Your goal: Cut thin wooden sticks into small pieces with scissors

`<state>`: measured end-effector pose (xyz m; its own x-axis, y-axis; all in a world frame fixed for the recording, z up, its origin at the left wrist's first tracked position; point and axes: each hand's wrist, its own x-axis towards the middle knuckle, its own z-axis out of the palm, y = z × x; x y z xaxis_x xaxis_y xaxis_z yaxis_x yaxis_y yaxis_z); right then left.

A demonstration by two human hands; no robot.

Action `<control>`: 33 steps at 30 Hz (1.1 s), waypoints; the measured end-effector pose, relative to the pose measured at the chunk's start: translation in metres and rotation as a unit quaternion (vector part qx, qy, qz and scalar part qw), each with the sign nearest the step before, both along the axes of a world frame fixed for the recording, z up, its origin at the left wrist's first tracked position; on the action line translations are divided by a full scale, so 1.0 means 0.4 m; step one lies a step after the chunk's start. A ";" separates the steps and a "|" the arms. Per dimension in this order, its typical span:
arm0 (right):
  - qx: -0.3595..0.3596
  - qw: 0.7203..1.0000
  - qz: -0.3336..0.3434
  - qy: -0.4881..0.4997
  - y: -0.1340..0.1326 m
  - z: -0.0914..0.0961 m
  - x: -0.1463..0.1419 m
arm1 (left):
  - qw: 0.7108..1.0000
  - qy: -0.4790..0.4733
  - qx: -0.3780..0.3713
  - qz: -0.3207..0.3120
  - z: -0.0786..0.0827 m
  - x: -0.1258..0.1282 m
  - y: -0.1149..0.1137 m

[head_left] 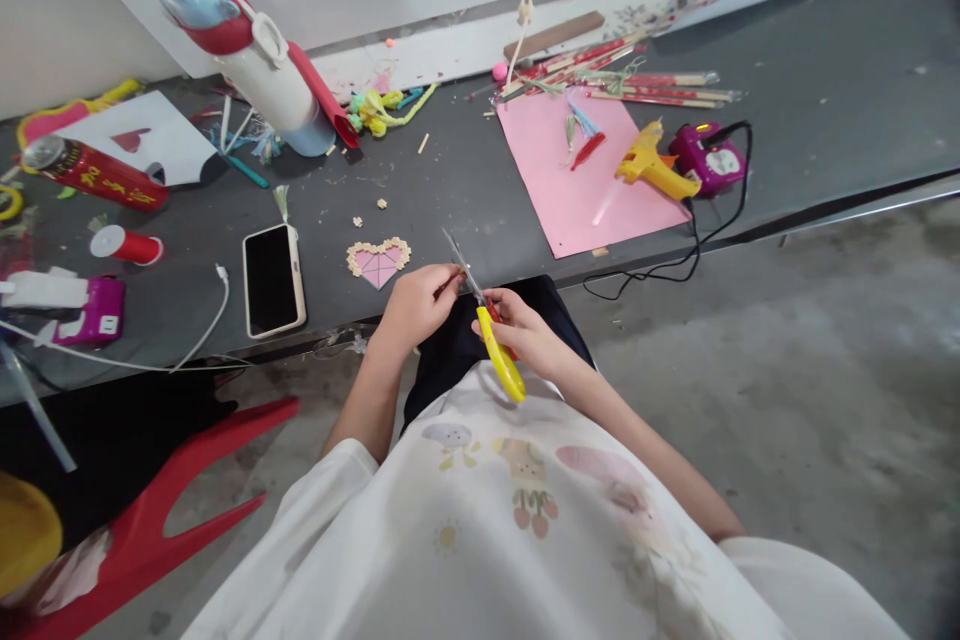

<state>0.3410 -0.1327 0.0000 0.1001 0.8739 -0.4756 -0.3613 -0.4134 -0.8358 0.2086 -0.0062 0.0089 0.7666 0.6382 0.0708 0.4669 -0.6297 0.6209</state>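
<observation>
My right hand (525, 328) grips a pair of scissors (489, 332) by their yellow handles, blades pointing up and left over the table's front edge. My left hand (417, 302) is closed in a pinch right at the blades, holding something thin that I cannot make out. Both hands hover above my lap, just in front of the dark table (450, 190). A small pink paper heart (379, 260) edged with pale beads lies on the table just beyond my left hand.
A phone (274, 278) with a white cable lies left of the heart. A pink sheet (581, 170), a yellow glue gun (652, 165) and a purple device (709, 158) sit to the right. A bottle (251, 55), red cans, sticks and scraps lie farther back. A red plastic chair (172, 510) stands lower left.
</observation>
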 end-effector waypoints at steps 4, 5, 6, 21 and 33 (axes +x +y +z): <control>0.001 1.000 0.001 0.002 -0.002 -0.005 -0.002 | 1.000 -0.001 -0.004 -0.002 0.000 -0.002 -0.001; 0.002 1.000 0.002 0.003 -0.002 -0.005 -0.002 | 1.000 -0.001 -0.003 -0.003 0.000 -0.003 -0.001; 0.002 1.000 0.003 0.003 -0.003 -0.006 -0.003 | 1.000 -0.001 -0.003 -0.004 0.000 -0.003 -0.001; -0.004 1.000 -0.011 0.001 -0.004 0.000 -0.005 | 1.000 0.002 -0.001 -0.009 -0.005 0.000 -0.001; -0.014 1.000 -0.016 0.004 -0.003 0.011 -0.006 | 1.000 0.001 0.004 -0.012 -0.008 0.001 -0.001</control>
